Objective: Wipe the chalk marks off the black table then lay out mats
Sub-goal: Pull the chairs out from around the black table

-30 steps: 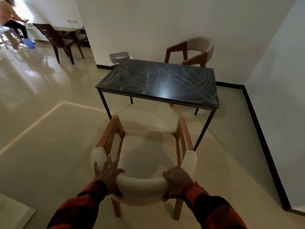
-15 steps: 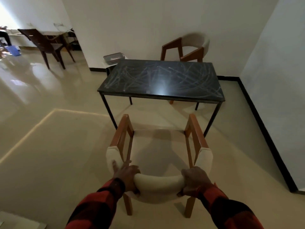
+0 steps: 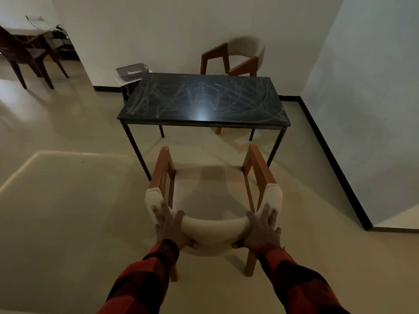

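Both hands sit on the padded backrest of the near armchair (image 3: 213,225). The left hand (image 3: 169,225) lies over its left curve with fingers (image 3: 158,210) straight and spread, thumb hooked over the top of the cushion. The right hand (image 3: 263,227) mirrors it on the right curve, fingers splayed flat, thumb low on the back. Neither set of fingers curls round the pad; they press against it.

The black bench (image 3: 204,100) stands straight ahead of the fingertips, beyond the chair's open front, its long axis running crosswise to the reach of the arms. Chalk marks (image 3: 186,98) cover its whole top, unwiped. Both hands are about equally far from it, with the chair between. A grey tray (image 3: 132,70) sits just past the bench's far left corner, ahead and left of the left fingers; its contents are unclear.
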